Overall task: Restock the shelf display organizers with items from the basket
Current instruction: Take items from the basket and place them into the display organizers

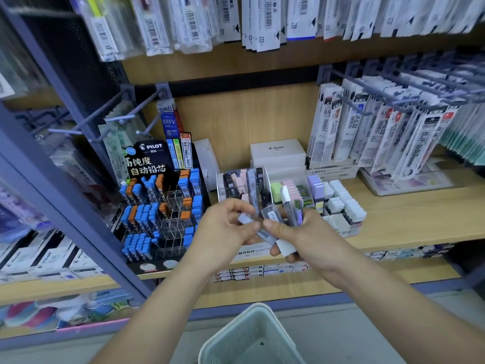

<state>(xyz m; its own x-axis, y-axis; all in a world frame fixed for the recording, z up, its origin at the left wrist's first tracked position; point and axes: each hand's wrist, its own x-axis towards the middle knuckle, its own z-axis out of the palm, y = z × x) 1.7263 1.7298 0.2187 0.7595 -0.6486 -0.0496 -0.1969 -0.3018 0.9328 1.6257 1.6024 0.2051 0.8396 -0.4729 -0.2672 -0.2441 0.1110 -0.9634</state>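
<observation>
My right hand (301,232) grips a bunch of slim lead cases (288,211), clear, purple and white, fanned upright in front of the shelf. My left hand (225,227) pinches one pale lavender lead case (245,219) beside that bunch, thumb touching thumb. Just behind the hands stands a clear organizer (244,185) with black, pink and grey cases in it. To its right sits a MONO display tray (338,222) holding green, pink, purple and white cases. A pale green mesh basket (252,334) sits below my arms at the bottom edge.
A black PILOT lead display (162,206) with blue and orange cases and several vacant clear slots stands on the left. White boxes (278,156) sit behind the organizer. Refill packs hang from hooks (380,122) at right and above. A grey shelf post (60,195) runs diagonally at left.
</observation>
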